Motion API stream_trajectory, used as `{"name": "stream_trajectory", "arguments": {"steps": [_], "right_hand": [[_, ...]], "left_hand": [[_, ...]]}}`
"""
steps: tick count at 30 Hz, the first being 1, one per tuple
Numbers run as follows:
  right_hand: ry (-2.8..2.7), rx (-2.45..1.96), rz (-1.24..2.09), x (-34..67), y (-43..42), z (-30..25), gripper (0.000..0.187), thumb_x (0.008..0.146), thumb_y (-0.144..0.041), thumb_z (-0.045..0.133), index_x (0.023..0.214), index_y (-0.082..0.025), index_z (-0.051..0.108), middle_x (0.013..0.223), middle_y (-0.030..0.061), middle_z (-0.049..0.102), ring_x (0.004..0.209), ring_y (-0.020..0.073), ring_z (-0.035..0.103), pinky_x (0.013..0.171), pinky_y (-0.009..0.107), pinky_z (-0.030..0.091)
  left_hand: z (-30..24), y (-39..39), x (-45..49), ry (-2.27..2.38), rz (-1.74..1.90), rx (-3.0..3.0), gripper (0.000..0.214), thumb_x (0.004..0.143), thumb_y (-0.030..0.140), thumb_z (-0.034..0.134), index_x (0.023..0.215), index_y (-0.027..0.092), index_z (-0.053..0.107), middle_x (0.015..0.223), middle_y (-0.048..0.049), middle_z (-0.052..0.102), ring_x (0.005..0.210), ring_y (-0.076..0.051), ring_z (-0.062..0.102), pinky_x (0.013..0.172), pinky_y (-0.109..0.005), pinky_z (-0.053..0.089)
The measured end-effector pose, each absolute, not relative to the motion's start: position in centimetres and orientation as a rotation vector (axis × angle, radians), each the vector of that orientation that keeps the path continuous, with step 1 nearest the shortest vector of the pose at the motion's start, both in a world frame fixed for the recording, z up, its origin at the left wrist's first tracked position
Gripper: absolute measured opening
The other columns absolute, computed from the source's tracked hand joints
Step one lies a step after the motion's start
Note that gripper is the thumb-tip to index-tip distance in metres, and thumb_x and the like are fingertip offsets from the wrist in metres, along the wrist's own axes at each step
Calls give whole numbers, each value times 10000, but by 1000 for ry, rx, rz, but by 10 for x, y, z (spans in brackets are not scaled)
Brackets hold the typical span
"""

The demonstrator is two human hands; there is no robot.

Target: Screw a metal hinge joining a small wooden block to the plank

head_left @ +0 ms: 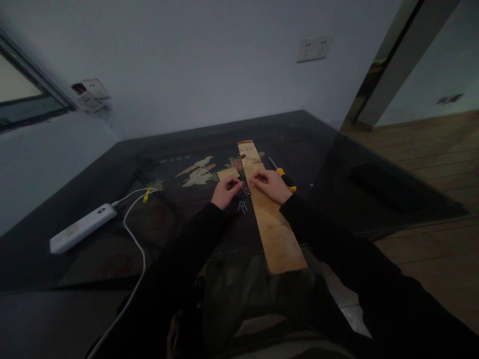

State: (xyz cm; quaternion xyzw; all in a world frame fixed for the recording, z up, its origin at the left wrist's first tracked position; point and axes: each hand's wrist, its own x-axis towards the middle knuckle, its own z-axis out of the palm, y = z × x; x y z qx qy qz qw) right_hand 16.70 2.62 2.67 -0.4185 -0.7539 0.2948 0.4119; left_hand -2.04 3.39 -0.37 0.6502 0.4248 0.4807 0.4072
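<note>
The long, blotched tan board (pixel 279 237) lies under the right hand (pixel 272 185), pinched narrow like the left hand (pixel 225 193).

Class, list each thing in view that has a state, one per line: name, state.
Left hand: curled; grip unclear
Right hand: curled, over the board
Board: lying flat
Fasteners: several lying loose
Screwdriver: lying down
Small block: lying flat
White device: cable attached
Socket beyond the screwdriver: nothing plugged in
</note>
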Motion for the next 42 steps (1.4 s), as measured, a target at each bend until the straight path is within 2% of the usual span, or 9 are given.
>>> {"name": "stream_trajectory", "arguments": {"steps": [8, 16, 23, 34, 42], "right_hand": [[-1872, -1115, 660, 172, 38, 20, 165, 800, -277, 564, 738, -134, 618, 668, 23, 605, 625, 113, 526, 606, 236, 378], [-1884, -1149, 617, 174, 43, 15, 129, 801, -232, 567, 757, -129, 632, 686, 23, 629, 636, 108, 534, 620, 227, 380], [-1840, -1260, 513, 179, 43, 20, 131, 792, -220, 563, 738, -130, 641, 722, 36, 646, 653, 116, 542, 623, 226, 378], [-1929, -1244, 459, 174, 36, 23, 159, 815, -252, 558, 777, -126, 647, 724, 34, 636, 648, 108, 530, 619, 223, 357], [-2359, -1267, 337, 161, 15, 33, 136, 815, -275, 587, 790, -160, 656, 803, 36, 629, 772, 139, 536, 672, 241, 341]], "left_hand": [[-6, 53, -20, 1151, 1157, 1653, 290, 687, 419, 675, 726, 140, 609, 688, -4, 606, 626, -120, 546, 605, -241, 432], [1, 73, -5, 1452, 945, 1731, 200, 728, 311, 584, 606, 152, 589, 575, 21, 553, 579, -119, 511, 581, -237, 383], [2, 76, 5, 1659, 805, 1881, 155, 749, 280, 586, 656, 158, 605, 643, 1, 608, 653, -142, 563, 624, -245, 400], [-5, 76, 3, 1824, 804, 2095, 217, 736, 391, 622, 760, 188, 550, 752, -16, 599, 727, -162, 551, 648, -257, 392], [-4, 74, 5, 1799, 678, 2062, 298, 783, 430, 534, 613, 190, 585, 653, -11, 596, 685, -164, 549, 629, -268, 371]]}}
